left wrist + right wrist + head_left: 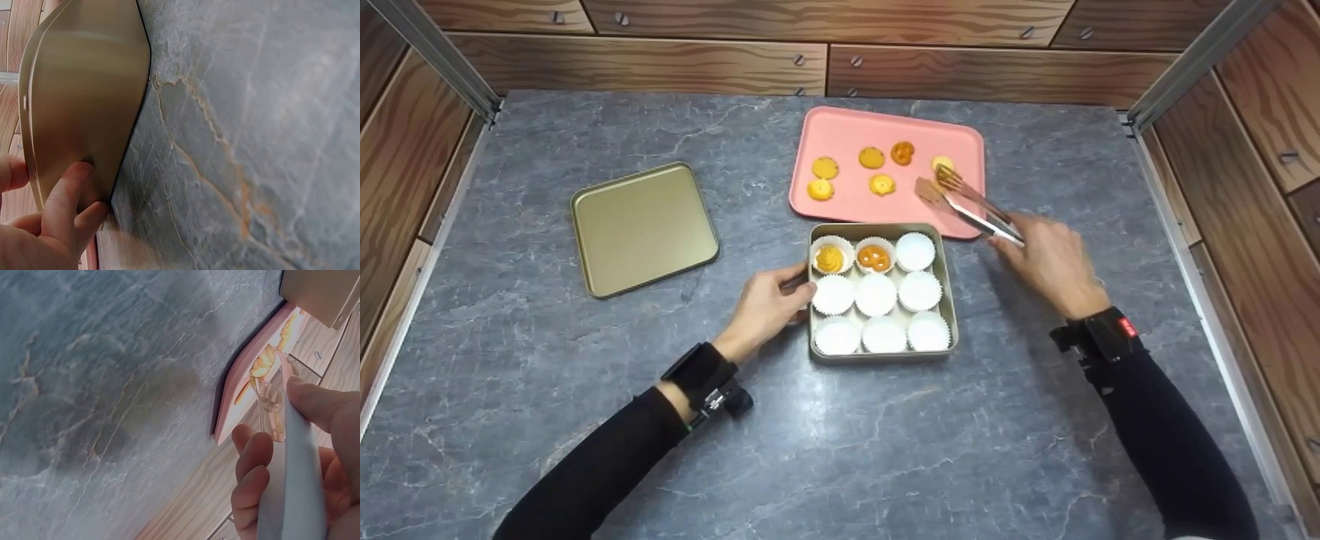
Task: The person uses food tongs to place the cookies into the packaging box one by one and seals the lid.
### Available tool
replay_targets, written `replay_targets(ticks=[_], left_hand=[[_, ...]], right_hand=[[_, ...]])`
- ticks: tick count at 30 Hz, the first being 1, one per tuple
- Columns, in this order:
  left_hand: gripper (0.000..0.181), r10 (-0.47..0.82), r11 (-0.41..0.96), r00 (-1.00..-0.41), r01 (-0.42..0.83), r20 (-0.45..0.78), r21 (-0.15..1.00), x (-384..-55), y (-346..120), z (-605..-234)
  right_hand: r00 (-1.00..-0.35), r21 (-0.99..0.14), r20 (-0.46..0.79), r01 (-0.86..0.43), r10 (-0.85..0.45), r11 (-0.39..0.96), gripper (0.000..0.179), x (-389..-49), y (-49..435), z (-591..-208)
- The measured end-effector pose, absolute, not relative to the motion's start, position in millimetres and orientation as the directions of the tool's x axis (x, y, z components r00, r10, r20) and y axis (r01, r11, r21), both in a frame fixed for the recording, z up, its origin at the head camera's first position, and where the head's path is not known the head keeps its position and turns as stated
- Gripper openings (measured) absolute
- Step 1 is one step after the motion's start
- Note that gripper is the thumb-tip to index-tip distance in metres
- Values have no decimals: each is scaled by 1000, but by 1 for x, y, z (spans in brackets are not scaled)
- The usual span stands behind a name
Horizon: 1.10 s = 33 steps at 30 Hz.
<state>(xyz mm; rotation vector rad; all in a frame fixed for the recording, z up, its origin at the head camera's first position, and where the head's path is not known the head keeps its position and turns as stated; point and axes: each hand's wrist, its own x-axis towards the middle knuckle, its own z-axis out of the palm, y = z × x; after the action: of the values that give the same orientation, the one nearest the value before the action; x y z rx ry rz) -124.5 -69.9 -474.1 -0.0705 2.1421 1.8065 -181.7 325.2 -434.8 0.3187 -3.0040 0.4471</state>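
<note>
My left hand grips the near-left wall of a gold square tin, the thumb at its rim and fingers on the outside, as the left wrist view shows. White paper cups fill the tin in rows. A swirled yellow cookie sits in one back-row cup, a pretzel-shaped cookie in the cup beside it. My right hand holds metal tongs over the right part of a pink tray. Their spread tips are beside a pale yellow cookie; whether they touch it I cannot tell.
On the tray lie round brown cookies, flower-shaped yellow ones and a pretzel cookie. A gold lid lies at the left on the grey marbled table. Wood-patterned panels bound the back and sides.
</note>
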Motion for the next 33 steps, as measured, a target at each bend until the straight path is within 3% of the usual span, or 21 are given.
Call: replay_targets(ticks=[33], left_hand=[[56, 165, 249, -942, -247, -292, 937, -124, -70, -473]], right_hand=[[-944, -291, 238, -295, -230, 910, 42, -155, 324, -417]])
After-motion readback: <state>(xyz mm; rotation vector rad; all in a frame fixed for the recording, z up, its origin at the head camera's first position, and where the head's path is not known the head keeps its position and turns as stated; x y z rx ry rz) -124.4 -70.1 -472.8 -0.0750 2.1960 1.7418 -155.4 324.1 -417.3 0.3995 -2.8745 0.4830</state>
